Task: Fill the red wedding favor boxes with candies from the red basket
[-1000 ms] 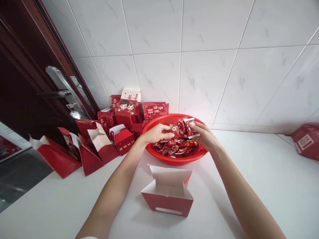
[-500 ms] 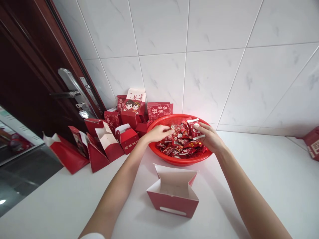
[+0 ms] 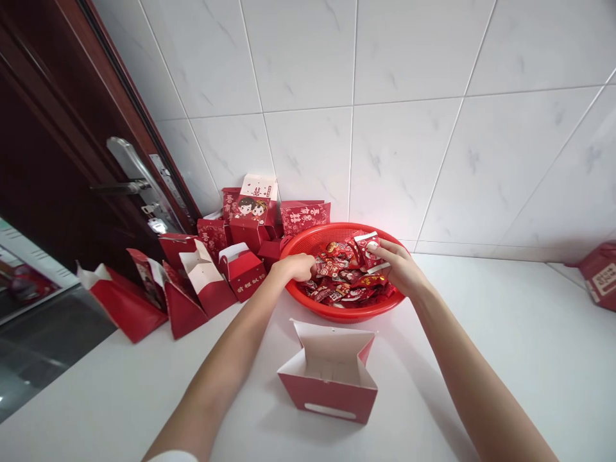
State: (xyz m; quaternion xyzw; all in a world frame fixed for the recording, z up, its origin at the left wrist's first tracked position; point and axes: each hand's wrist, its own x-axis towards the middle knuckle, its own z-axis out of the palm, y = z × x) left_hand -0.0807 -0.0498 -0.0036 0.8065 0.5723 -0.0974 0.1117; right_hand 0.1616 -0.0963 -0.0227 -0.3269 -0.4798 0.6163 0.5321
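A red plastic basket (image 3: 346, 316) with perforated sides holds many small red wrapped candies (image 3: 344, 282). My right hand (image 3: 402, 266) is at the basket's right side, its thumb and fingers closed on red-and-white wrapped candies (image 3: 366, 250). At the left side of the basket, my left hand (image 3: 296, 266) reaches over the rim with curled fingers. Its fingertips are hidden, so what they grip does not show. Nearer to me, between my forearms, stands a red paper box (image 3: 330, 391) with its top flaps spread and its pale inside visible.
Several red gift boxes (image 3: 245, 273) stand to the left, some with raised flaps. Behind them is a box with two cartoon figures (image 3: 253, 205). A tiled wall (image 3: 404, 160) backs the white table (image 3: 505, 340). A dark door (image 3: 62, 128) is at left, a red package (image 3: 599, 276) far right.
My left hand has drawn slightly left and lower, its fingers now curled at the basket's left edge. My right hand stays over the candies, still holding its wrapped ones. The view has shifted slightly.
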